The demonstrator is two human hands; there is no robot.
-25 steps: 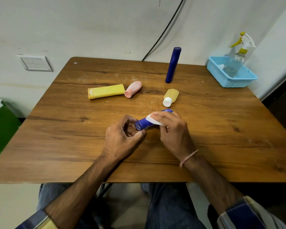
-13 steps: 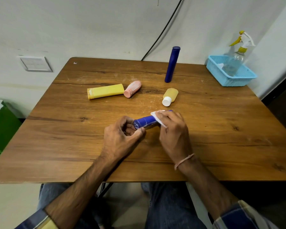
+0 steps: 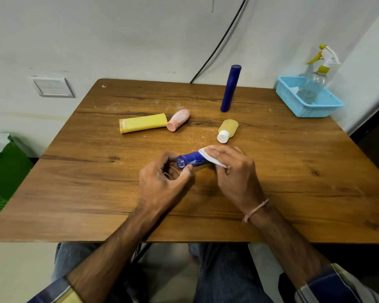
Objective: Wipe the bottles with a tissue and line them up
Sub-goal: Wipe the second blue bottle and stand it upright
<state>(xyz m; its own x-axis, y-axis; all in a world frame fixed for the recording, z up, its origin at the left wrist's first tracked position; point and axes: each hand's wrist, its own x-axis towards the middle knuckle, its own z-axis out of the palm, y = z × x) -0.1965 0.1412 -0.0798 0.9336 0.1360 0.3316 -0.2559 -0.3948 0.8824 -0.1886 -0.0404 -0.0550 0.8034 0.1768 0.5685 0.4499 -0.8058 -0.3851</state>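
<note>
A short blue bottle (image 3: 189, 161) lies sideways just above the table's middle. My left hand (image 3: 162, 184) pinches its near end. My right hand (image 3: 234, 173) presses a white tissue (image 3: 210, 157) around its far part, which the hand hides. A tall blue bottle (image 3: 230, 88) stands upright near the table's far edge. Three others lie on their sides: a yellow tube (image 3: 142, 123), a pink bottle (image 3: 178, 120) touching the tube's right end, and a small yellow bottle with a white cap (image 3: 227, 130).
A light-blue basket (image 3: 309, 110) at the table's far right corner holds a clear spray bottle (image 3: 315, 82). A black cable (image 3: 219, 42) runs down the wall behind the wooden table (image 3: 96, 193). A green crate (image 3: 2, 182) sits on the floor at left.
The tissue in my right hand has slid along the blue bottle toward its far end, baring more of the blue body. My left hand keeps its hold on the near end.
</note>
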